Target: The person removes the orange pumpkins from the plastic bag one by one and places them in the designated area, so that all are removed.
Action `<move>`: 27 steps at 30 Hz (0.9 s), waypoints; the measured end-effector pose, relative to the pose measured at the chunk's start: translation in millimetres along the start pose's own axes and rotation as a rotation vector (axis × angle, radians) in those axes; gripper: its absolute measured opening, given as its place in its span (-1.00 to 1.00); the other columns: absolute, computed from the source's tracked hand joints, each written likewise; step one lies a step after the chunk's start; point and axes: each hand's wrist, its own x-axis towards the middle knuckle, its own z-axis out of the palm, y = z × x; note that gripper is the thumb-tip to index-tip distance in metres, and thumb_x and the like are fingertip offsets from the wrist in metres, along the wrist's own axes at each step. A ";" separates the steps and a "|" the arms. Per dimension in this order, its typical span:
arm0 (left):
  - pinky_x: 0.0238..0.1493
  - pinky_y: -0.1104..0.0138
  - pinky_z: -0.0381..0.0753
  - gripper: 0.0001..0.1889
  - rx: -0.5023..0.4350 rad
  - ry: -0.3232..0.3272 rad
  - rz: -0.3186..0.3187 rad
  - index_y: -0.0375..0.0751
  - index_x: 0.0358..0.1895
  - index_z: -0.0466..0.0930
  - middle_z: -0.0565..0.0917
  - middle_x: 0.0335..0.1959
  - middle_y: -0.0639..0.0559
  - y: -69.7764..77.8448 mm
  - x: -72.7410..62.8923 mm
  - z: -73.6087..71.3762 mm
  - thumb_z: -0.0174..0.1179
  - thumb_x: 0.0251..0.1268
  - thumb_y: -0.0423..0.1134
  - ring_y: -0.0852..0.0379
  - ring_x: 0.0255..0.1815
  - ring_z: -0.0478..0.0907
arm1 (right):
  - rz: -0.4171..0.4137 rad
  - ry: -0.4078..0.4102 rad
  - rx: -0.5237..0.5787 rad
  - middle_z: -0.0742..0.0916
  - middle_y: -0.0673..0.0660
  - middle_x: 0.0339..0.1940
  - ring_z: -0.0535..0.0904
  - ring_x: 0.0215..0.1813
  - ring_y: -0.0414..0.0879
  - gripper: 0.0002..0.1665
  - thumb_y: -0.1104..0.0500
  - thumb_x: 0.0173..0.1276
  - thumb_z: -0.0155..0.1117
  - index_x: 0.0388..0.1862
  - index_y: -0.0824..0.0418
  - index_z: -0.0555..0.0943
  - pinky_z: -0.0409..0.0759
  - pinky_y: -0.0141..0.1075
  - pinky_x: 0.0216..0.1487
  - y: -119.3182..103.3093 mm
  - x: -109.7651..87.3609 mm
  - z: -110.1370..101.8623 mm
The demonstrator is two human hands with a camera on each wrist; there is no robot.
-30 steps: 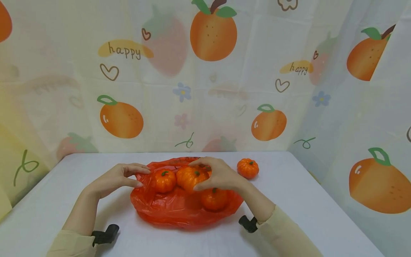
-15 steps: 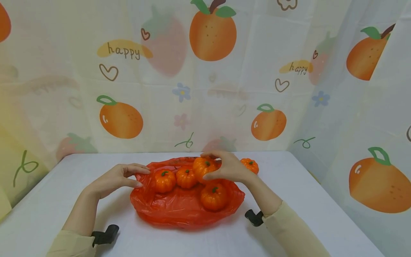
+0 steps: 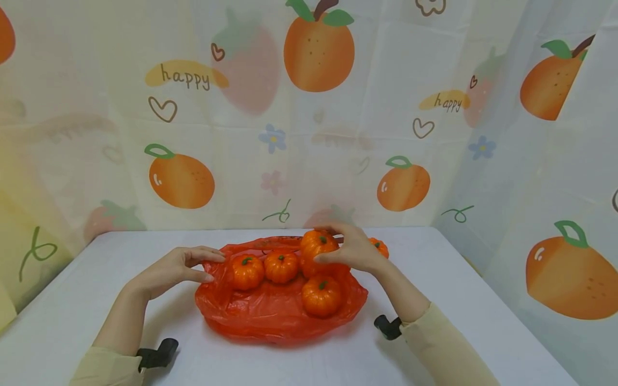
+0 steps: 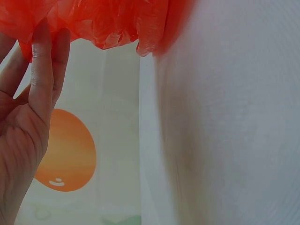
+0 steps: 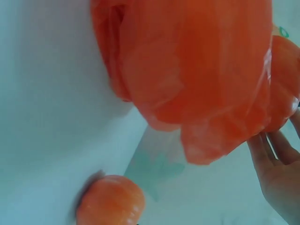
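A red plastic bag point(image 3: 260, 321) lies spread with its mouth gaping in the head view. Inside it are small orange pumpkins with green stems: one at the left point(image 3: 248, 272), a middle pumpkin point(image 3: 281, 267) and a front right pumpkin point(image 3: 322, 296). My right hand point(image 3: 354, 249) grips another pumpkin point(image 3: 318, 245) between thumb and fingers, over the bag's back right part. In the right wrist view, this held pumpkin point(image 5: 283, 79) is partly covered by red plastic. At the bag's left rim, my left hand point(image 3: 176, 268) holds the plastic with thumb and fingertips.
A loose pumpkin point(image 3: 380, 247) sits on the white table point(image 3: 458, 321) behind the right hand, which partly hides it. Fruit-printed curtain point(image 3: 299, 139) hangs along the table's back edge. Each wrist wears a black camera point(image 3: 159, 352).
My right hand has carried its pumpkin right and back from the bag's middle, uncovering the middle and front right pumpkins. It now hides more of the loose one. The left hand stays put.
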 end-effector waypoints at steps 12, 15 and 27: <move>0.05 0.39 0.59 -0.56 0.003 -0.002 0.001 -0.20 0.18 0.62 0.40 0.40 -0.32 -0.5 0.7 0.2 0.30 0.22 -0.21 0.64 0.12 0.36 | 0.064 0.175 0.004 0.66 0.06 0.20 0.60 0.19 0.06 -0.26 0.01 0.03 0.58 0.25 -0.01 0.57 0.59 -0.03 0.24 10.0 -1.5 -11.1; 0.05 0.40 0.60 -0.57 0.003 0.000 -0.003 -0.19 0.18 0.62 0.40 0.40 -0.31 -1.2 0.6 0.0 0.30 0.22 -0.21 0.64 0.12 0.36 | 0.045 0.218 -0.005 0.65 0.09 0.20 0.57 0.20 0.07 -0.26 0.03 0.04 0.58 0.25 0.02 0.57 0.56 0.00 0.27 14.2 -1.8 -14.9; 0.04 0.42 0.59 -0.57 0.006 -0.005 0.010 -0.20 0.18 0.62 0.40 0.40 -0.33 -2.5 0.8 0.2 0.29 0.23 -0.22 0.69 0.12 0.35 | 0.069 0.341 -0.004 0.65 0.13 0.24 0.55 0.25 0.08 -0.25 0.03 0.08 0.56 0.28 0.07 0.54 0.55 0.03 0.29 33.4 -10.1 -35.6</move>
